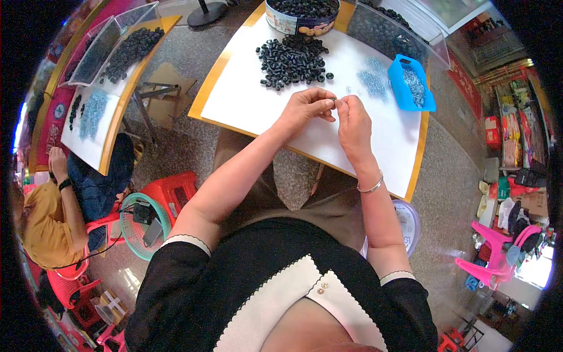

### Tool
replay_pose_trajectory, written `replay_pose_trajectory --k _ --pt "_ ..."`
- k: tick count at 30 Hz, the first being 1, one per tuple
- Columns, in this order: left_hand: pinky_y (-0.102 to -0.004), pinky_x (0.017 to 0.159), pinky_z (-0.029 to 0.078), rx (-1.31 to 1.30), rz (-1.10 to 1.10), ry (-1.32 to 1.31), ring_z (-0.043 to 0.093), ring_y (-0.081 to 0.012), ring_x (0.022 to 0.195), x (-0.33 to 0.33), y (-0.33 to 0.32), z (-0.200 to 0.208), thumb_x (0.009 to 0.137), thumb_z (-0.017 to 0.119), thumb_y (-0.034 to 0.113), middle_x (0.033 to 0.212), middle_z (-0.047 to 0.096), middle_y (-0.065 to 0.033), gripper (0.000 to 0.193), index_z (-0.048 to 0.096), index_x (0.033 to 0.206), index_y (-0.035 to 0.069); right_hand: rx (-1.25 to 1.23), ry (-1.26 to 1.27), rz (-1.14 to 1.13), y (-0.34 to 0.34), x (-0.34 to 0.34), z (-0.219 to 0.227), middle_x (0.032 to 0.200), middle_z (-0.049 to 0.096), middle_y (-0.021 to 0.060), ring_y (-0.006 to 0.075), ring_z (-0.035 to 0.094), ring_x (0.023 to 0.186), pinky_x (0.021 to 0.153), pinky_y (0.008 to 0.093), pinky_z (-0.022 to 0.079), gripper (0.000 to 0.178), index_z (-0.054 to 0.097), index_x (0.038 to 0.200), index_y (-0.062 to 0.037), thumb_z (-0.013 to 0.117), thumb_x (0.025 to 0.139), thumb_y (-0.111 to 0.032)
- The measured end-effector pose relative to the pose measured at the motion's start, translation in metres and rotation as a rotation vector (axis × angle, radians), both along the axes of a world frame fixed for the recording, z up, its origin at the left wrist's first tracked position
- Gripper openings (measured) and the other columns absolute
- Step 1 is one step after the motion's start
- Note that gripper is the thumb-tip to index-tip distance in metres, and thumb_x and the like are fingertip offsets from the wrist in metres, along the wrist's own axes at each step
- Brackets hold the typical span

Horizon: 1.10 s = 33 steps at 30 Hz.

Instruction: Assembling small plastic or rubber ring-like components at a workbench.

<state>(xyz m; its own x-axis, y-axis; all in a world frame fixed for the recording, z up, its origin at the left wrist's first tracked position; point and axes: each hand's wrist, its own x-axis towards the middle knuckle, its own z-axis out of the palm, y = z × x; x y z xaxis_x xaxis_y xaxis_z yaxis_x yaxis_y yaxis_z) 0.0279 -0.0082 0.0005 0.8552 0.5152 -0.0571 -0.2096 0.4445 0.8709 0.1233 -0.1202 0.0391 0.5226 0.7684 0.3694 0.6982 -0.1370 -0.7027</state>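
Over the near middle of the white-topped table (pixel 252 108), my left hand (pixel 308 110) and my right hand (pixel 353 123) meet at the fingertips. Both are closed in a pinch around something small and dark that the fingers mostly cover, so its kind does not show. Just beyond them lies a heap of small black cylindrical parts (pixel 290 61), with one loose black piece (pixel 329 76) at its right edge. Small clear bluish pieces (pixel 374 79) are spread to the right of the heap. More of them fill a blue plastic tray (pixel 394 76) near the table's right edge.
A round tin (pixel 281 23) of black parts and a clear bin (pixel 437 50) stand at the far edge. To the left, another person (pixel 47 217) sits at a second table (pixel 111 138) with similar parts. A green basket (pixel 126 226) and red stool (pixel 176 190) are on the floor.
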Motion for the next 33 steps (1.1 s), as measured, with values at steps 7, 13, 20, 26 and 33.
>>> replay_pose_trajectory --k 7,13,20,26,33 --pt "-0.0298 0.074 0.054 0.068 -0.002 0.004 0.061 -0.0149 0.077 0.000 0.000 0.000 0.089 0.058 0.010 0.092 0.061 -0.0064 0.019 0.059 0.104 -0.002 0.155 -0.427 -0.048 0.002 -0.005 -0.016 0.076 0.056 0.0143 0.0264 0.054 0.066 0.061 0.0347 0.044 0.022 0.052 0.091 0.0003 0.047 0.095 -0.020" --pt "-0.0348 0.080 0.055 -0.113 -0.002 -0.030 0.060 -0.0156 0.080 -0.002 0.002 0.002 0.091 0.055 0.011 0.092 0.060 -0.0094 0.022 0.057 0.107 -0.004 0.113 0.400 -0.100 -0.001 0.000 -0.008 0.077 0.060 0.0105 0.0156 0.057 0.066 0.063 0.0293 0.046 0.017 0.054 0.093 0.0010 0.051 0.092 -0.016" --pt "-0.0321 0.079 0.056 -0.181 0.011 -0.057 0.062 -0.0155 0.077 -0.004 0.002 0.007 0.091 0.055 0.010 0.089 0.061 -0.0090 0.022 0.058 0.107 -0.005 0.254 0.359 -0.011 -0.003 -0.005 -0.003 0.085 0.064 0.0081 0.0136 0.060 0.076 0.070 0.0258 0.048 0.013 0.060 0.097 0.0006 0.058 0.088 -0.009" --pt "-0.0308 0.076 0.057 -0.172 0.021 -0.085 0.062 -0.0144 0.073 -0.003 0.002 0.005 0.090 0.056 0.009 0.082 0.061 -0.0072 0.019 0.060 0.103 -0.005 0.191 0.134 0.046 -0.002 -0.005 0.008 0.088 0.063 0.0041 0.0101 0.057 0.079 0.072 0.0233 0.046 0.013 0.063 0.098 -0.0009 0.061 0.086 -0.003" --pt "-0.0314 0.074 0.057 -0.153 0.005 -0.112 0.062 -0.0137 0.073 -0.001 0.001 0.003 0.089 0.059 0.010 0.083 0.061 -0.0059 0.017 0.061 0.100 -0.003 0.194 -0.102 0.126 -0.002 0.003 0.010 0.086 0.061 0.0121 0.0250 0.060 0.076 0.066 0.0321 0.048 0.013 0.061 0.095 -0.0010 0.058 0.082 0.001"
